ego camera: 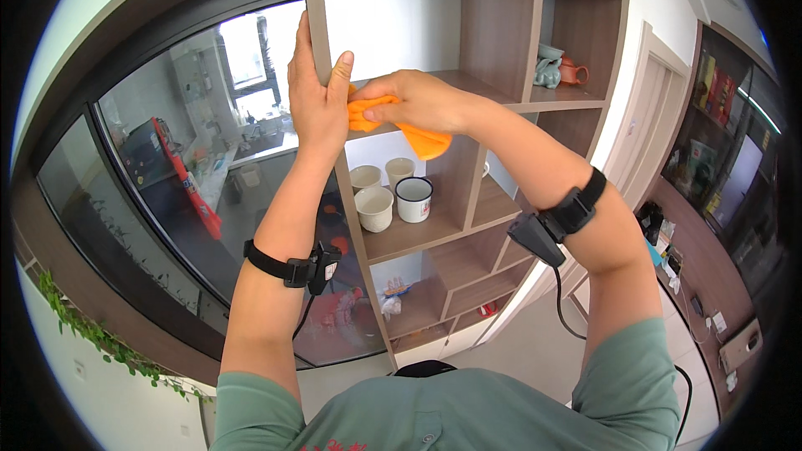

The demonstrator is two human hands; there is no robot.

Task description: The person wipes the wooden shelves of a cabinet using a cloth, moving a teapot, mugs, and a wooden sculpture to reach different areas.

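Note:
My left hand (319,100) rests against the upright edge of a wooden shelf unit (317,19), thumb on one side and fingers on the other. Just right of it, my right hand (416,100) grips an orange cloth (426,139) at a shelf board beside that upright; part of the cloth hangs down. In the compartment below stand several cream cups (374,210) and a white mug with a dark rim (414,200).
A teapot of reddish clay (573,72) and a grey-green ornament (547,72) sit in the upper right compartment. Lower down is a small model ship (396,288). Glass sliding doors (188,200) stand at the left, with a trailing green plant (100,341) beyond.

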